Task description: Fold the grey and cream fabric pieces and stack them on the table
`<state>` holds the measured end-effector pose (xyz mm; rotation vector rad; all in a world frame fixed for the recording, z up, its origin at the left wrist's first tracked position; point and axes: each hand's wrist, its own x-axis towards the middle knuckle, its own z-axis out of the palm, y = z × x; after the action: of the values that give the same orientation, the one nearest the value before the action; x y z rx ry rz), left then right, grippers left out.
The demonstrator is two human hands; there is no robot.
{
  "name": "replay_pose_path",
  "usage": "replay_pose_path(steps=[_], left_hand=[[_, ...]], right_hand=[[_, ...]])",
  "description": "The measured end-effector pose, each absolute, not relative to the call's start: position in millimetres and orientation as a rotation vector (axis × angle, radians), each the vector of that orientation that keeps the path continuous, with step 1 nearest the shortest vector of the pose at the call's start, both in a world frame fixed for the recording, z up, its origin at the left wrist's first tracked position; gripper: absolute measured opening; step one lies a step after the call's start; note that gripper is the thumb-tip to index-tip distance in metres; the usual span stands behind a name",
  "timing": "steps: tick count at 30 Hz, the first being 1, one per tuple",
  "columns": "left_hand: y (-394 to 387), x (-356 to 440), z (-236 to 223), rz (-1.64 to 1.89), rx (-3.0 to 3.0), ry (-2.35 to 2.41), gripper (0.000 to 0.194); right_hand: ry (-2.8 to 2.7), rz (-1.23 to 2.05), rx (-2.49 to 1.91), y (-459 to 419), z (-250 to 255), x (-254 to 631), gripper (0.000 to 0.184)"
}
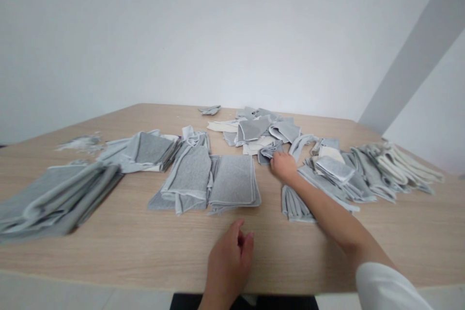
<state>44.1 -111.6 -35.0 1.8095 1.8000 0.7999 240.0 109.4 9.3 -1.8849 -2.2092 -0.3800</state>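
Observation:
My right hand (pixel 284 167) reaches forward over the table (pixel 269 252), its fingers curled at the edge of a small folded grey cloth (pixel 271 149); its fingertips are partly hidden. Close to the front edge is my left hand (pixel 230 256), empty, with the thumb and index finger apart. Just beyond it lies a neat stack of square grey cloth pieces (pixel 232 181). Touching that stack on the left is a pile of folded grey cloths with pale edges (pixel 191 172). Under my right forearm sits a bundle of folded grey strips (pixel 296 203).
A loose heap of grey and cream pieces (pixel 254 128) spreads toward the back. Mixed cloths (pixel 336 169) and a layered row (pixel 395 167) are on the right. Larger folded cloths (pixel 61 198), another pile (pixel 145 150) and white scraps (pixel 82 143) lie left. A wall (pixel 232 34) stands behind.

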Motion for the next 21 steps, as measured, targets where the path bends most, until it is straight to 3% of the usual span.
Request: replay_pose_path(steps=[12,16,21], left_hand=[[-113,47,-33,0.808,1.808,1.779,0.038],[-113,47,-35,0.808,1.826,1.793,0.038],[-112,47,-35,0.788,1.821,1.795,0.038]], right_hand=[[-2.585,-0.381,-1.251,5,-2,243,0.017],[-2.743,-0.206,-1.001,-11,0,249,0.026],[-2.605,0.077,-1.176,5,10,254,0.033]])
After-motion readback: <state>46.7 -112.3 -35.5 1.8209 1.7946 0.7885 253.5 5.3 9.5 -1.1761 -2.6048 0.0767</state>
